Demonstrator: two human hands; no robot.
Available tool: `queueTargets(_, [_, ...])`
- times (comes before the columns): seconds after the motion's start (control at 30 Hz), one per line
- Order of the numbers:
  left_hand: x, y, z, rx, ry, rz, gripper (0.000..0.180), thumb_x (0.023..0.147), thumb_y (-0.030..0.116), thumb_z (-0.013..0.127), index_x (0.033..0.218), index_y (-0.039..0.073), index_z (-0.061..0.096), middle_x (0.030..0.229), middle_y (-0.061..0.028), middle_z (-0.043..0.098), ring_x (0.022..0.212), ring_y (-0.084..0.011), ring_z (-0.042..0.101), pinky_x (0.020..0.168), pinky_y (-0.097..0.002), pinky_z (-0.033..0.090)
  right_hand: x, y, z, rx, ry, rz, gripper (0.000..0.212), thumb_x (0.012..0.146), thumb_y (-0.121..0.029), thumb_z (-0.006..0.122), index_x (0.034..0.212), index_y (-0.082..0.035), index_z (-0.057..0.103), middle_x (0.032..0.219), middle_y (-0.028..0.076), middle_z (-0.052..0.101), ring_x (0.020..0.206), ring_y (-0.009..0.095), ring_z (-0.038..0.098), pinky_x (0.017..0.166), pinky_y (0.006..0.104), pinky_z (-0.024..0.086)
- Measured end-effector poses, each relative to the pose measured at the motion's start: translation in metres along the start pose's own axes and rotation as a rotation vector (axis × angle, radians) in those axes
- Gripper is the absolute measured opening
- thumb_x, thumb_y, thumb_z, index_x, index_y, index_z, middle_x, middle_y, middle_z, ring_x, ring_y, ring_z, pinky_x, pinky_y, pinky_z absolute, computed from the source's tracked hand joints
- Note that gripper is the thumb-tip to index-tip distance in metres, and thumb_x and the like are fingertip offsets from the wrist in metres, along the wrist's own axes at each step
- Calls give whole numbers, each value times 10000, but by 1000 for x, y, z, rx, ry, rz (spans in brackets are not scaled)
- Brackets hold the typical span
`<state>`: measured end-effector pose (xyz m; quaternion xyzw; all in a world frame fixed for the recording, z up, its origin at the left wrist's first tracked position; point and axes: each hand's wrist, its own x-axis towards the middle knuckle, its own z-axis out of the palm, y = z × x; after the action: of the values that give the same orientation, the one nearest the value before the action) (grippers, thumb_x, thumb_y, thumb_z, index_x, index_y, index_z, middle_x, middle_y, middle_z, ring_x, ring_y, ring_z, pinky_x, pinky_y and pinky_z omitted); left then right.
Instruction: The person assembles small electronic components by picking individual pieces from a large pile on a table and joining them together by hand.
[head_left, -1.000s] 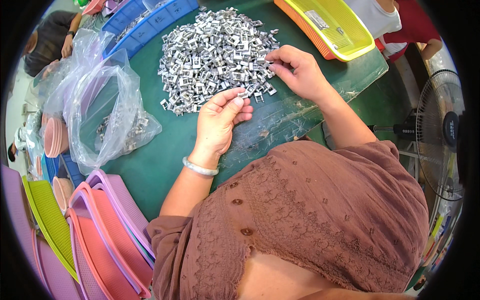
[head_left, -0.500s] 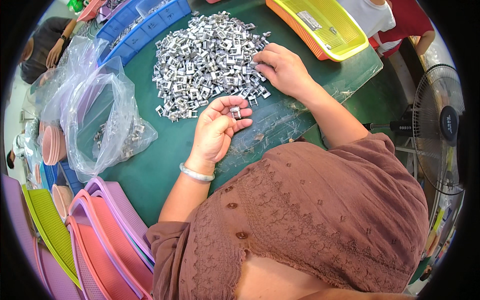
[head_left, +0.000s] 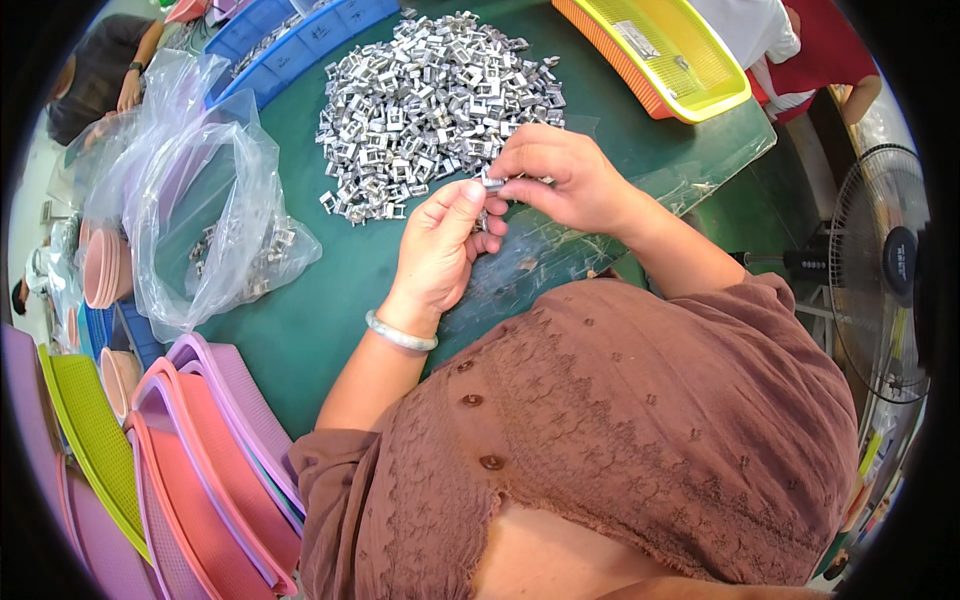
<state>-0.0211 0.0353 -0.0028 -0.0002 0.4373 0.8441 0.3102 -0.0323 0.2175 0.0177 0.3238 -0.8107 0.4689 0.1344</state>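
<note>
A large heap of small silvery metal frame-shaped parts [head_left: 430,100] lies on the green table [head_left: 290,350]. Just in front of its near edge, my two hands meet. My left hand [head_left: 440,240], with a pale bangle at the wrist, is closed, its thumb and forefinger at a small metal part [head_left: 491,184]. The fingers of my right hand [head_left: 565,180] pinch that same part from the other side. Another bit of metal shows among the curled fingers of my left hand, mostly hidden.
An open clear plastic bag [head_left: 210,220] with some metal parts inside lies left of the heap. Behind it stands a blue divided bin [head_left: 320,45]. Stacked yellow and orange baskets [head_left: 700,105] are at far right, pink and purple baskets [head_left: 200,440] at near left. A fan [head_left: 880,270] stands right.
My right hand has come from the heap's right edge toward me and left, meeting my left hand at a metal part. My left thumb has lifted onto it. The view has shifted slightly.
</note>
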Motion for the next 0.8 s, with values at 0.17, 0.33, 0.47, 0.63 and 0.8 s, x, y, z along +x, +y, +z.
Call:
queueTargets(0.17, [0, -3, -1, 36, 70, 39, 167, 858, 89, 527, 1002, 14, 564, 806, -41, 589, 656, -95, 544, 559, -201, 457, -1, 0, 3, 7, 27, -39, 199, 673, 10, 618, 867, -33, 597, 769, 76, 560, 723, 238, 562, 610, 310, 453])
queueTargets(0.33, [1, -2, 0, 87, 87, 63, 188, 854, 75, 530, 1028, 13, 564, 807, -38, 592, 656, -88, 545, 567, -199, 462, -6, 11, -6, -102, 72, 174, 174, 706, 15, 596, 871, -39, 592, 764, 80, 565, 709, 240, 564, 619, 310, 457])
queueTargets(0.47, [2, -3, -1, 95, 85, 54, 180, 855, 50, 504, 1023, 10, 556, 837, -53, 592, 678, -101, 555, 584, -209, 472, -10, 23, -11, -280, 143, 182, 141, 719, -9, 586, 853, -53, 594, 786, 83, 567, 744, 256, 561, 648, 324, 456])
queueTargets(0.63, [0, 1, -3, 1, 39, 25, 270, 777, -29, 369, 1005, 4, 511, 959, -128, 573, 793, -191, 582, 657, -286, 501, -11, 30, -11, -453, 121, 189, 113, 714, -47, 584, 824, -66, 605, 802, 71, 549, 792, 266, 542, 689, 348, 448])
queueTargets(0.8, [-1, 2, -5, -71, 10, 16, 273, 759, -8, 395, 1007, -11, 508, 947, -130, 571, 801, -198, 576, 660, -294, 498, -7, 25, -9, -449, 15, 150, 127, 695, -83, 615, 822, -76, 610, 794, 58, 527, 798, 263, 515, 707, 355, 430])
